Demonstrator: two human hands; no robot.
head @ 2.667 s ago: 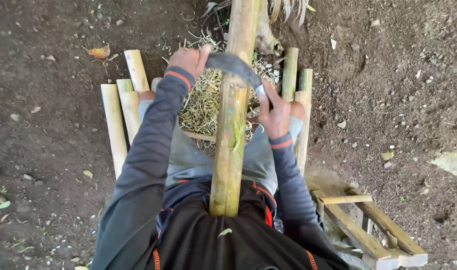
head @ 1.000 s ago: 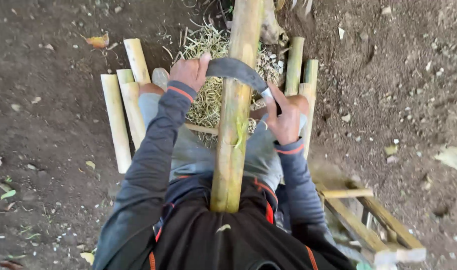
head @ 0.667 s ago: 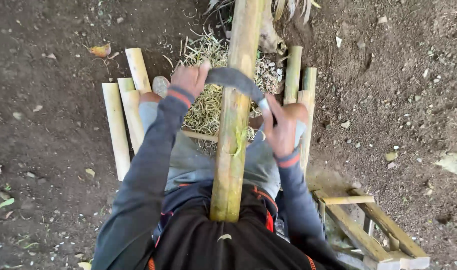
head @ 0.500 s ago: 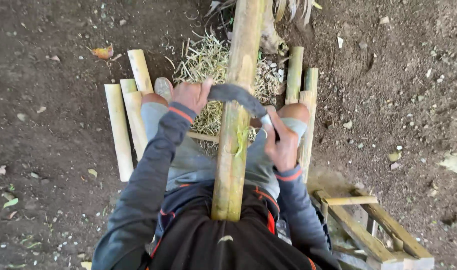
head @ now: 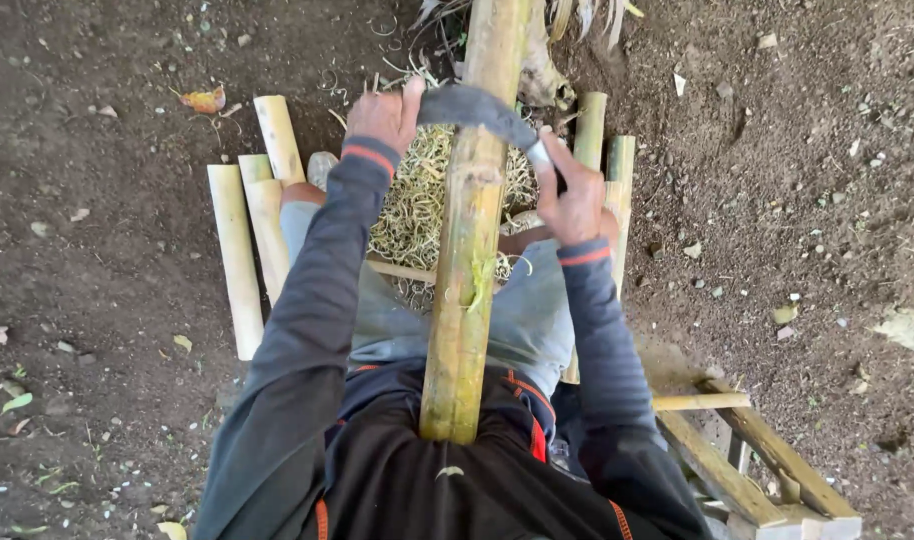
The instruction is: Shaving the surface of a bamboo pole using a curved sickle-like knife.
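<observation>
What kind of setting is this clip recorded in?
Most likely an outdoor, open-air bamboo working spot: bare dirt ground, cut bamboo lengths lying on it, and a heap of pale shavings under the bamboo pole both hands work on.

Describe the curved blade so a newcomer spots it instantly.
Find the long bamboo pole running up the middle, over the person's lap. Near its top, a dark curved blade arches across it, left hand and right hand gripping its ends. It's the only dark metal among pale bamboo.
</observation>
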